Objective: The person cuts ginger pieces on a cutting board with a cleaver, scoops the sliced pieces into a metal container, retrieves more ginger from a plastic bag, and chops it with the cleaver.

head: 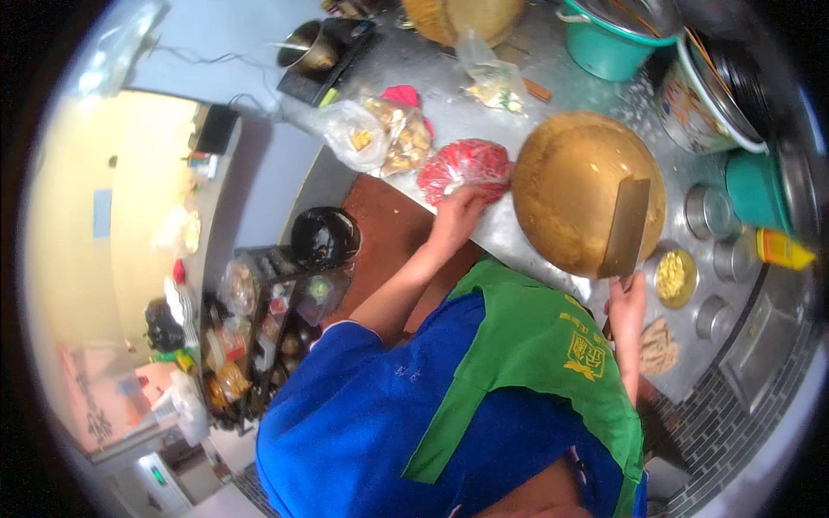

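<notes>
A round wooden chopping board (pixel 563 188) lies on the steel worktop (pixel 511 239). My right hand (pixel 628 307) grips the handle of a cleaver (pixel 628 226), whose broad blade rests over the board's right part. Left of the board is a clear plastic bag of red food (pixel 466 165). My left hand (pixel 458 217) is on the near side of this bag, fingers bent and pinching its plastic. Beside it on the left are a bag of brownish pieces (pixel 408 139) and a clear bag with a little yellow food (pixel 356 137). A bowl of chopped yellow food (pixel 675 278) stands right of the cleaver.
Teal buckets (pixel 612 55), a patterned bucket (pixel 693 110) and metal containers (pixel 709 210) line the back and right. A cloth (pixel 659 346) lies near the right edge. Behind stand another wooden board (pixel 466 19) and a metal pot (pixel 311 48). A black bin (pixel 322 238) is at lower left.
</notes>
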A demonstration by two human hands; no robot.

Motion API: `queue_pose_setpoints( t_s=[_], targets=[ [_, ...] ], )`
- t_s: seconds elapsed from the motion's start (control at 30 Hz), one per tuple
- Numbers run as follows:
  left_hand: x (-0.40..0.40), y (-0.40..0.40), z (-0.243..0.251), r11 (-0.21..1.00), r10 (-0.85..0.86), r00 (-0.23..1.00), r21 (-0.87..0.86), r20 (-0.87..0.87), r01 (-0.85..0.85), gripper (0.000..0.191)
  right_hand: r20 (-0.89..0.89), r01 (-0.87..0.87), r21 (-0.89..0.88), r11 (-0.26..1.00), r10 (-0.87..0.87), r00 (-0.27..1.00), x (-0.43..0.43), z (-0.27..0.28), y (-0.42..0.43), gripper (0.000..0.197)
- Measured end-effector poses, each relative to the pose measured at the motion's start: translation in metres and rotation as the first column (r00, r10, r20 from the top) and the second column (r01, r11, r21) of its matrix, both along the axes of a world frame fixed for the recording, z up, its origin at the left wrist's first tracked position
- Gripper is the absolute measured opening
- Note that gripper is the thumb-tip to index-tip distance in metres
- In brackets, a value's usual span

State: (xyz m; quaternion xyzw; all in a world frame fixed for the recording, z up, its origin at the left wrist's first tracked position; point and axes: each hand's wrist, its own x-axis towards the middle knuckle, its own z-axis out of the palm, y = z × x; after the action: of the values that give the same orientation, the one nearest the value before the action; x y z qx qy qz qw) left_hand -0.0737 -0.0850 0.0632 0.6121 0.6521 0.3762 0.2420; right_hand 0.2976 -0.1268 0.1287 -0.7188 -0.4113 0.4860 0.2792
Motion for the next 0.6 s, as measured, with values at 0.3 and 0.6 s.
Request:
queue_pose_setpoints(
  t_s=[0.3,0.6],
  targets=[
    [-0.237,0.055,0.012,0.703,0.683,0.728,0.217,0.062,-0.678,0.012,0.227,-0.141,0.08,0.987,0.12,0.966,-0.002,-0.041,-0.004,0.029],
    [-0.284,0.111,-0.075,0.87,0.489,0.857,-0.16,0.162,-0.466,0.029,0.294,-0.12,0.096,0.988,0.087,0.952,-0.019,-0.028,-0.004,0.024]
  ],
)
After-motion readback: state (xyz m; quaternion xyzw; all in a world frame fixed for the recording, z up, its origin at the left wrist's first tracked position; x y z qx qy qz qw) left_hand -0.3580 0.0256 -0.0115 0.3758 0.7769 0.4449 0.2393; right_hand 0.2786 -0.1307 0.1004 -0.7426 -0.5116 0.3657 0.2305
